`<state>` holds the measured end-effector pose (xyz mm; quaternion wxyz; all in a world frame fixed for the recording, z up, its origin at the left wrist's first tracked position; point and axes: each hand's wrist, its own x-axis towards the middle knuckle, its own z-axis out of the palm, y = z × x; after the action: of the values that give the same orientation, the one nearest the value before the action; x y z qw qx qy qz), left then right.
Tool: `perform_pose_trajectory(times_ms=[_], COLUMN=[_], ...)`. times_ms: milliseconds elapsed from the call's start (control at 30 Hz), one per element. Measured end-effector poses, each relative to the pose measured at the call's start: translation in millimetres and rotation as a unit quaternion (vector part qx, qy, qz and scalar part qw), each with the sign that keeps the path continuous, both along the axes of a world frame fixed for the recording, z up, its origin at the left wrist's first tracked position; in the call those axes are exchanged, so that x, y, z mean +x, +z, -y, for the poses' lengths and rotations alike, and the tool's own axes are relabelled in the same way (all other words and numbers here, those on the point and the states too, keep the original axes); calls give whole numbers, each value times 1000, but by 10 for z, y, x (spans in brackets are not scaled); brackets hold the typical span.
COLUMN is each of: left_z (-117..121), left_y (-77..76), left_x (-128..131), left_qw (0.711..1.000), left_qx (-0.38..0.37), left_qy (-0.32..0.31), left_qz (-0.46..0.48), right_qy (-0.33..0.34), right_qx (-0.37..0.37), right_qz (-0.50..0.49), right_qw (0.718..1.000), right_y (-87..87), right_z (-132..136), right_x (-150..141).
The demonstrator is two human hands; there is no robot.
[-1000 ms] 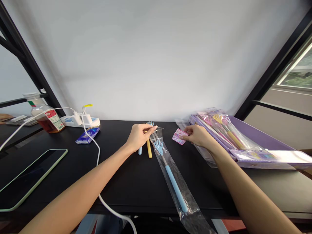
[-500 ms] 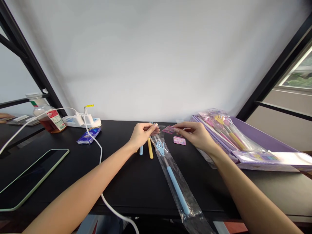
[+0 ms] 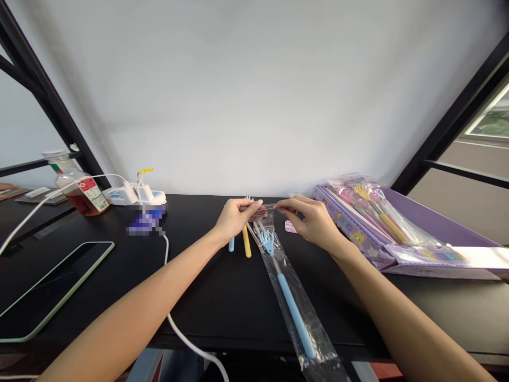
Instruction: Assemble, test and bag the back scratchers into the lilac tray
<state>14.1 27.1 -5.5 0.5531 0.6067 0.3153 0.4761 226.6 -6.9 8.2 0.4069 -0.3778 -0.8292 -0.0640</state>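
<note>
My left hand point(image 3: 238, 216) is closed in a pinch on the mouth of a clear plastic bag point(image 3: 318, 345). Inside the bag lies a back scratcher point(image 3: 295, 313) with a blue hand-shaped head and a long blue handle. My right hand point(image 3: 308, 216) is closed, its fingertips at the bag's mouth on a small pink card point(image 3: 264, 211), which shows only as a thin, nearly edge-on strip. A second pink card point(image 3: 290, 227) lies on the table, partly behind my right hand. Left of the bag are a yellow-handled scratcher point(image 3: 247, 243) and a blue-handled one point(image 3: 231, 244), both partly covered by my left hand.
A purple box point(image 3: 421, 217) with bagged scratchers point(image 3: 377, 209) stands at the right. On the left are a phone point(image 3: 51, 292), a bottle point(image 3: 81, 188), a power strip point(image 3: 157, 198) and a blurred blue packet point(image 3: 147, 220). A white cable point(image 3: 169, 313) crosses the table.
My right hand has moved left to the bag's mouth with the pink card, which has turned nearly edge-on. My left hand stays at the bag's top. The view has shifted slightly.
</note>
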Motion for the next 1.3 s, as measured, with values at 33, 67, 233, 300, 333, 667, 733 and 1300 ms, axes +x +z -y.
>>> perform_pose_trajectory(times_ms=[33,67,233,300,333,667,733,1300], left_z=[-1,-1,17,28,33,31,33,12], left_y=[2,5,40,52,56,54,59,36], left_x=[4,7,10,12,14,20,22,7], left_qw=[1000,1000,1000,1000,1000,1000,1000,1000], left_qx=[1,2,-5,-8,-7,-3,-4,-8], left_qy=[4,8,14,14,14,16,11,19], left_qz=[-3,-6,-9,-9,-10,-20,-14,-9], right_qy=[4,6,1,5,9,17,31,23], right_qx=[-9,-15,-21,-24,-25,38,47,10], right_qz=[-6,-11,-22,-18,-15,24,21,103], right_qw=[1000,1000,1000,1000,1000,999,998,994], right_y=[4,7,5,3,3,19,23,-18], right_z=[-4,-8,-33,-38,-39,-50,-71,51], right_x=[1,2,18,19,16,-59,-52,-159])
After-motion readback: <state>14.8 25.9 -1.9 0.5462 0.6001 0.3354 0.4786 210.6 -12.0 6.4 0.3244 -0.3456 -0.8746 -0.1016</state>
